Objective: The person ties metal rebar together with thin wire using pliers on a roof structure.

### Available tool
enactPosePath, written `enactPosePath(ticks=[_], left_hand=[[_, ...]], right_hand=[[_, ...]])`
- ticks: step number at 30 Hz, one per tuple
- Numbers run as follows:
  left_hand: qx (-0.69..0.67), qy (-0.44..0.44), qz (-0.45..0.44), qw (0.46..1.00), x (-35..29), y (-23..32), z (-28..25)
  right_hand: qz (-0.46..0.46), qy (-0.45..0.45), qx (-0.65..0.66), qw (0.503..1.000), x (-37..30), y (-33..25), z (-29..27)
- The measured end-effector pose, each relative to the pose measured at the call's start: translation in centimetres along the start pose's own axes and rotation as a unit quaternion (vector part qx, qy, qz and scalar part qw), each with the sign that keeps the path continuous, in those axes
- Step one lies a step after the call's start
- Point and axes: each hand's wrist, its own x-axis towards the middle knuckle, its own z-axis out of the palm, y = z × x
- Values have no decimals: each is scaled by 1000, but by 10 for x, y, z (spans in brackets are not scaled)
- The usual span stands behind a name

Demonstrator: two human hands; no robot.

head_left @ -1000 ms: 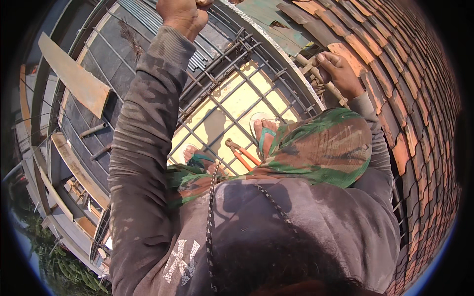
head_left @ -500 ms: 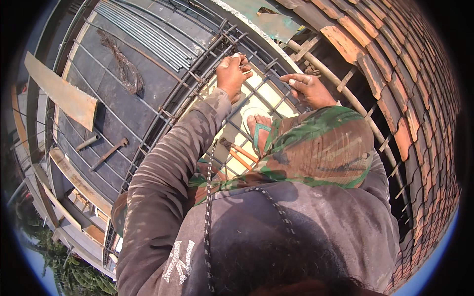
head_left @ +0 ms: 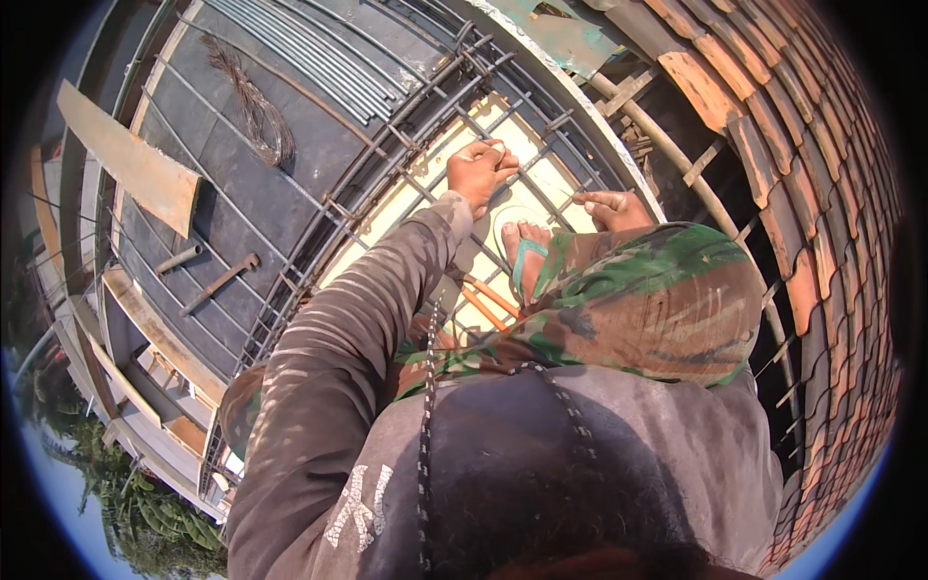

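Grid of dark, thin crossed steel bars (head_left: 557, 123) lies between your hands and beneath them, over a flat cream-yellow panel (head_left: 491, 108). Your left hand (head_left: 478, 172) has come down from the far edge of the view, where it was raised a second ago, and sits above the bars with its fingers curled closed; you may be pinching something thin, but I cannot tell. Your right hand (head_left: 617, 209) has moved from the side by the orange clay roof tiles (head_left: 698, 89) to just beside your camouflage-clad knee (head_left: 667, 300), thumb and forefinger close together; whether they meet or grip anything is too small to tell. That suggests your work now centres on the bars, with both hands close to them yet apart from each other. The orange-handled metal pincers (head_left: 491, 296) lie unheld near your sandalled foot (head_left: 530, 246), on the grid or panel. The loose bundle of fine brown wire (head_left: 266, 130) rests off to your left on the dark sheet (head_left: 333, 126).
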Motion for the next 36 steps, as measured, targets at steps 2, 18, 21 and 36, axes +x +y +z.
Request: enactPosePath(ticks=[2, 18, 21, 36], left_hand=[[33, -21, -12, 999, 3, 10, 2], [727, 65, 191, 657, 11, 29, -31], [741, 74, 221, 629, 8, 15, -35], [771, 83, 233, 587, 19, 3, -41]], right_hand=[[-44, 35, -17, 998, 0, 12, -5], [-77, 155, -96, 980, 3, 72, -11], [-49, 137, -100, 984, 5, 64, -10], [-159, 144, -43, 976, 28, 71, 2]])
